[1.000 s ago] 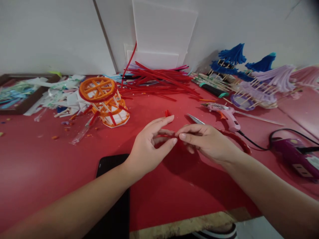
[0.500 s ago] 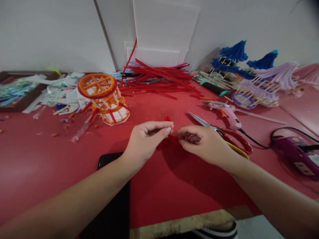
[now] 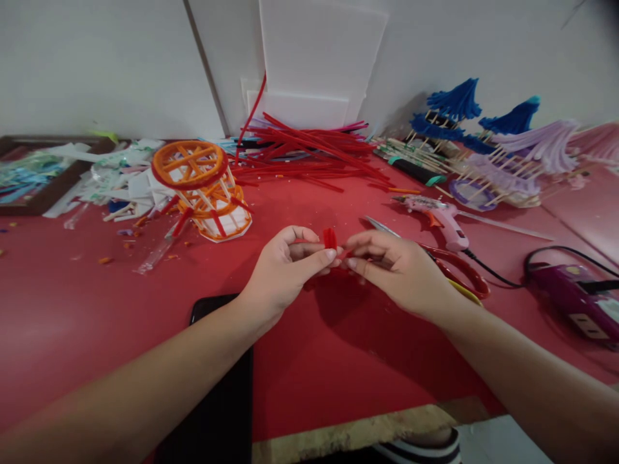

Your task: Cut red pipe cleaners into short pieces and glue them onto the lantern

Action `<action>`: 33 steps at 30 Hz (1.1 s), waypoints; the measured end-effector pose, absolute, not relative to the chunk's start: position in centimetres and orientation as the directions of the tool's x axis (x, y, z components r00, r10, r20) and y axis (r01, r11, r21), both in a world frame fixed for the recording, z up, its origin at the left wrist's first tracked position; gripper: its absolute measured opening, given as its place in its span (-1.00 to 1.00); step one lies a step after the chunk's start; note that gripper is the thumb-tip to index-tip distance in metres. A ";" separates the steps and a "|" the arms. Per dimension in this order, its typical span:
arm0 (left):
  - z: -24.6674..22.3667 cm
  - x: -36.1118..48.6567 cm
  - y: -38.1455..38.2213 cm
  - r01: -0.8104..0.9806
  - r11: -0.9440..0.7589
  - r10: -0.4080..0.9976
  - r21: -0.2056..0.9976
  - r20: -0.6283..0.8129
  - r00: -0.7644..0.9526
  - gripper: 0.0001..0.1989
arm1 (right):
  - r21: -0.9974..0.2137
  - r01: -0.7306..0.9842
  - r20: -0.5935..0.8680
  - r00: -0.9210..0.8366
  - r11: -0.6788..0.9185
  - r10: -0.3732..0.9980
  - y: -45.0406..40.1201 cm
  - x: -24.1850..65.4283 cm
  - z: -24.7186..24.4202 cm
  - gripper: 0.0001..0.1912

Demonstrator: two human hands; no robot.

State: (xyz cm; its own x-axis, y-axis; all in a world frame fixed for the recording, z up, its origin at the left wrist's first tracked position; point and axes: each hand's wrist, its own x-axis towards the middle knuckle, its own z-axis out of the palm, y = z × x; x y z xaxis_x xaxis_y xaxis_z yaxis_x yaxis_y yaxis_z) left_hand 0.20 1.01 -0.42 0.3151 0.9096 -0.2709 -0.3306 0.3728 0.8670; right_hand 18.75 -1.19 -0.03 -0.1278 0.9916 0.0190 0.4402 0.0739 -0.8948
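Between thumb and fingers, my left hand pinches a small bundle of short red fuzzy pieces, which stands up above the thumb tip. My right hand is closed at the bundle's right side, its thumb and forefinger pressed on a bit of red that is mostly hidden. The fingertips of both hands nearly touch. Scissors with red handles lie partly behind my right hand. To the left stands an orange and red round frame on sticks with a white base.
Red fuzzy stems are piled at the back. A pink glue gun and a purple power strip lie right, near blue and lilac models. A black tablet-like slab lies under my left forearm; white scraps are back left.
The red bundle has come up into clearer view above my left thumb. My left fingers have shifted around it, and my right hand has moved slightly, covering more of the scissors.
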 end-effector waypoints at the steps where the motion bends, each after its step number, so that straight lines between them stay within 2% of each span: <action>1: -0.4 0.2 1.0 -0.334 0.384 0.904 0.861 -0.277 0.326 -0.62 | -0.919 0.391 0.017 -0.094 0.053 0.995 -1.2 18.7 0.0 -0.73; 6: -0.2 0.4 0.9 -0.319 0.399 0.888 0.860 -0.276 0.367 -0.60 | -0.997 0.080 -0.021 -0.023 -0.019 0.999 -1.1 18.6 -0.2 -0.76; 10: -0.2 0.3 0.8 -0.304 0.386 0.892 0.871 -0.268 0.365 -0.59 | -0.986 -0.146 -0.077 -0.027 -0.081 0.997 -1.0 18.6 -0.4 -0.76; 14: -0.1 0.3 0.7 -0.263 0.375 0.885 0.889 -0.259 0.387 -0.59 | -0.990 -0.125 -0.066 0.005 -0.065 0.998 -1.0 18.6 -0.5 -0.78; 21: 0.2 0.3 0.6 -0.224 0.386 0.856 0.895 -0.257 0.449 -0.61 | -0.981 -0.141 -0.126 -0.042 -0.131 0.991 -1.2 18.4 -0.2 -0.75; 29: 0.2 0.3 0.6 -0.176 0.355 0.850 0.918 -0.238 0.470 -0.64 | -0.997 -0.053 -0.060 -0.060 -0.063 0.996 -1.4 18.3 0.1 -0.74; 33: 0.3 0.3 0.5 -0.179 0.344 0.856 0.922 -0.230 0.463 -0.63 | -0.995 -0.082 -0.054 -0.058 -0.059 0.997 -1.4 18.2 -0.1 -0.74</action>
State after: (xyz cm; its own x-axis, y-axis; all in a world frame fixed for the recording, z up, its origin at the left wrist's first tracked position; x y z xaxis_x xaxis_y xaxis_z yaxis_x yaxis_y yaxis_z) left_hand 0.30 0.50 0.28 0.4629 0.8560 -0.2301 -0.1789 0.3445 0.9216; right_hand 18.23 -1.41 -0.08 -0.0584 0.9968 -0.0544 -0.0819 -0.0591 -0.9949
